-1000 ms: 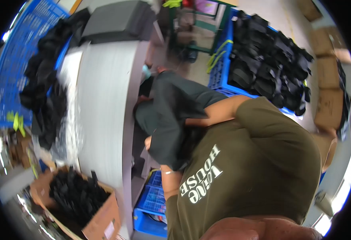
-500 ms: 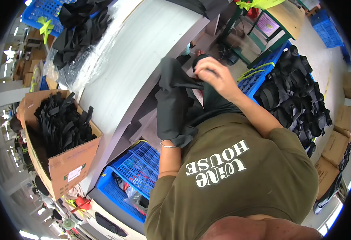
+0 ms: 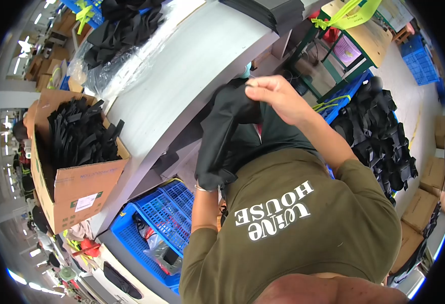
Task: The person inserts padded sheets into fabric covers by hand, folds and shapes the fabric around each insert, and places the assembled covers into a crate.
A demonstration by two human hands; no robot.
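Note:
A piece of black fabric [image 3: 217,131], shaped like a sleeve or bag, is pulled over my left forearm from the wrist up. My left hand is inside it, so its fingers are hidden; a bracelet [image 3: 205,188] shows at the cloth's lower edge. Beside the fabric's upper end is my right hand [image 3: 278,96], thumb and forefinger pinched together. Whatever is between those fingertips is too small to make out. Dark trousers [image 3: 283,137] lie beneath both arms.
On the pale table [image 3: 182,76] stand a cardboard box [image 3: 88,185] of black strips and, farther back, black cloth [image 3: 126,38] on clear plastic. A blue crate [image 3: 131,233] is below left. Black pieces [image 3: 374,137] fill a crate at right.
My right hand has let go of the dark fabric at its fingers and turned, now pinching near the cloth's upper end. The cloth-covered left hand has shifted and stretched the fabric upward.

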